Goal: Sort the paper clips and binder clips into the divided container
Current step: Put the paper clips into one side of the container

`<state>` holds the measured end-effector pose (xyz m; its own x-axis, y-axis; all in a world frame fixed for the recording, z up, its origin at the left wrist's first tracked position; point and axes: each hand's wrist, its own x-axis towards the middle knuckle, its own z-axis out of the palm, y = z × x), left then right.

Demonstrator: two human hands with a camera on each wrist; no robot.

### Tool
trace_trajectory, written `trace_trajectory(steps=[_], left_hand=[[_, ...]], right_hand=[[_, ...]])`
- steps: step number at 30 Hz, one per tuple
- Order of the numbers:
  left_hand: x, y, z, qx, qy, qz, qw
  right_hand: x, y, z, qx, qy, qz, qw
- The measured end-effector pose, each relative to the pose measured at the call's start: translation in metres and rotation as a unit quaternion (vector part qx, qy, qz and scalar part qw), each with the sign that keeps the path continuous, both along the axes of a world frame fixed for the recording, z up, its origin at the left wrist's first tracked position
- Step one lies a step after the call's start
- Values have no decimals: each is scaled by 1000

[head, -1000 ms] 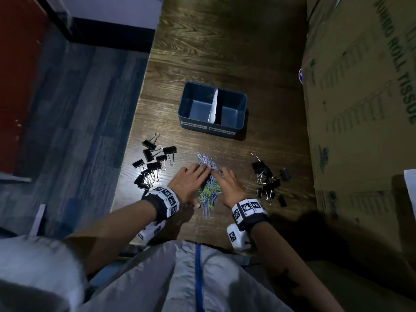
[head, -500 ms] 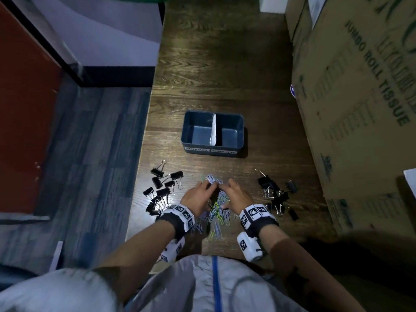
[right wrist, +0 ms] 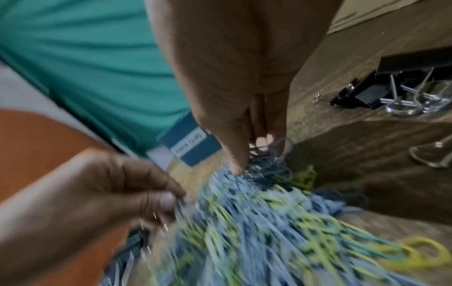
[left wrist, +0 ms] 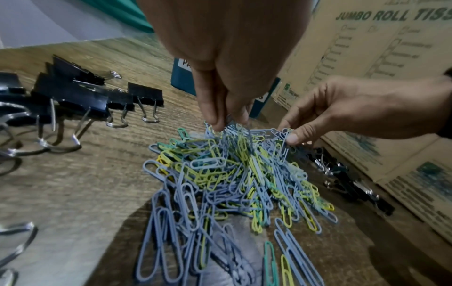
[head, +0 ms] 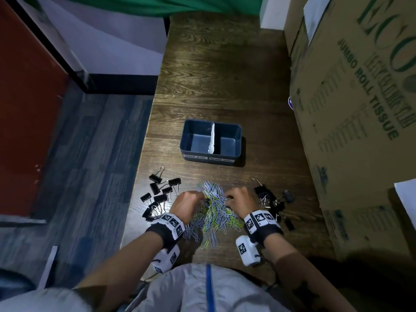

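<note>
A heap of blue, yellow and green paper clips (head: 213,212) (left wrist: 234,174) (right wrist: 257,222) lies on the wooden table near its front edge. My left hand (head: 188,204) (left wrist: 223,118) pinches clips at the heap's far left. On the heap's far right, my right hand (head: 239,200) (left wrist: 293,135) (right wrist: 247,154) pinches clips too. Black binder clips lie in two groups: one to the left (head: 158,195) (left wrist: 80,92), one to the right (head: 272,200) (right wrist: 391,91). The blue divided container (head: 211,157) stands farther back, with a white divider (head: 212,138) and both halves empty.
Large cardboard boxes (head: 360,109) wall off the table's right side. The table's left edge (head: 144,154) drops to a blue carpeted floor. A green cloth (head: 202,5) hangs at the far end. Bare table lies behind the container.
Both hands have gone from lying flat against the paper clip heap to pinching clips at its far end, fingers curled. The head camera has tilted up, showing more of the table's far end.
</note>
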<state>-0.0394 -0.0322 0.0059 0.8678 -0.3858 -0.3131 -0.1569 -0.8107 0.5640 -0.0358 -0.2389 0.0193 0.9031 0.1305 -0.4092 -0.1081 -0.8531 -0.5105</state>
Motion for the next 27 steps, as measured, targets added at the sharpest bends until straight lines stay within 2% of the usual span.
trace_trajectory(steps=[5,11,16,19,23,27], left_hand=[[4,17,1,-65,-23,43,997],[28,22,44,-153,-83,80,982],[83,20,84,-149,-136,143,969],[123,16,92,-140,-171,177,959],[156,11,87,-129,-136,201,961],[134,12,61,-100,-133,218,962]], right_hand=[[0,-7,15,9,-35,1,999],[2,-10,24,25,-44,5,999],[13,-4,43,53,-48,5,997],[25,1,64,78,-62,13,995],[47,9,100,114,-104,20,988],[82,19,132,129,-175,8,976]])
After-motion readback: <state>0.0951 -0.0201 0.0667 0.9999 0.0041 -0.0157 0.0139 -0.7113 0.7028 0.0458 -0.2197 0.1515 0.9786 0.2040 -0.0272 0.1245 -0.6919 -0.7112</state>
